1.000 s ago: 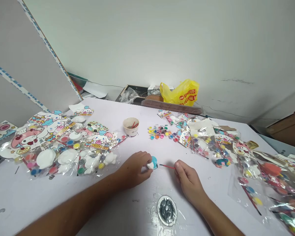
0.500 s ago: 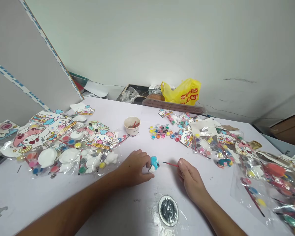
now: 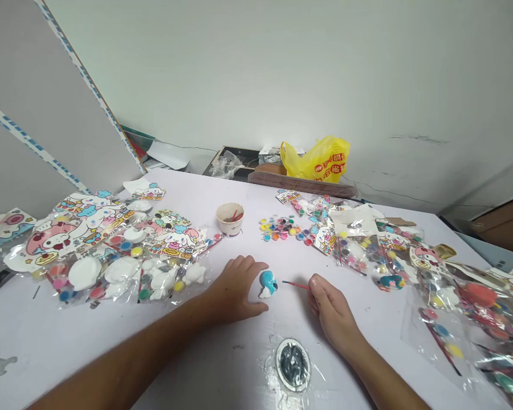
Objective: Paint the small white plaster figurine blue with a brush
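Observation:
A small figurine, painted blue with some white at its lower part, stands on the white table. Around its left side my left hand curves, thumb and fingers spread, and nothing seems gripped between them. My right hand pinches a thin red paintbrush whose dark tip points left at the figurine, a short gap away. Behind them stands a paper cup with red brush handles inside. Several small paint pots of many colours lie to the right of the cup.
Clear packs of white figures and paints cover the left side; more packs lie on the right, with another painted figure. A round grommet is near the front. A yellow bag sits at the back.
My left fingers have opened away from the figurine, which now shows more of its blue side. My right hand and the brush are almost unmoved.

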Motion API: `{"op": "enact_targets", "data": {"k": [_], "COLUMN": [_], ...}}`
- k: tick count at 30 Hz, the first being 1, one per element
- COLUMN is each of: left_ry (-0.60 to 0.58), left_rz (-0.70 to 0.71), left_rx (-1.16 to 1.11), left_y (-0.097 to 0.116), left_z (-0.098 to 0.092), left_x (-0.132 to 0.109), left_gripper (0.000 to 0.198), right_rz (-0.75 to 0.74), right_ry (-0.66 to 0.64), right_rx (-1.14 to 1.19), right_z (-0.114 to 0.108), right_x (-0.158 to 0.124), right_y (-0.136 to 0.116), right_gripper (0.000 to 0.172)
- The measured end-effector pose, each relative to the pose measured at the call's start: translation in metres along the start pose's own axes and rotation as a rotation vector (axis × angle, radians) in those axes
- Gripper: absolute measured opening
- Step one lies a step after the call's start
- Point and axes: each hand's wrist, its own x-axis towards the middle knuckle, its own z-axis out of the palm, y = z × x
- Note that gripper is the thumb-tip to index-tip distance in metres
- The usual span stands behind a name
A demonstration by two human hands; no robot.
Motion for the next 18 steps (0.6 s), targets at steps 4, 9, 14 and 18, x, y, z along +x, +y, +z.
{"op": "enact_targets", "data": {"k": [4,9,14,18], "left_ry": [-0.034,-0.025,-0.001,0.030], "left_rz": [0.046,0.037,0.021,0.010], "left_rx": [-0.021,0.041,0.093,0.127], "left_y": [0.0016,0.0046,0.0093,0.0066], "left_z": [-0.0044,-0.0085,-0.0099,-0.0065], "left_x": [-0.0004,-0.0021,-0.0038,-0.0014], "left_gripper": [0.062,0.040,0.042,0.040], "right_rz": [-0.004,-0.002,0.001,0.003], "right_ry": [-0.006,-0.011,-0.014,-0.015], "right_rx": [0.020,0.007,0.003,0.004], "right_z": [-0.0002,-0.0003,-0.0009,-0.0007], "right_x": [-0.0002,0.0003,-0.0004,-0.0006], "right_y": [0.0016,0.0011,0.0013,0.0016], "right_gripper": [0.047,0.047,0.047,0.048]}}
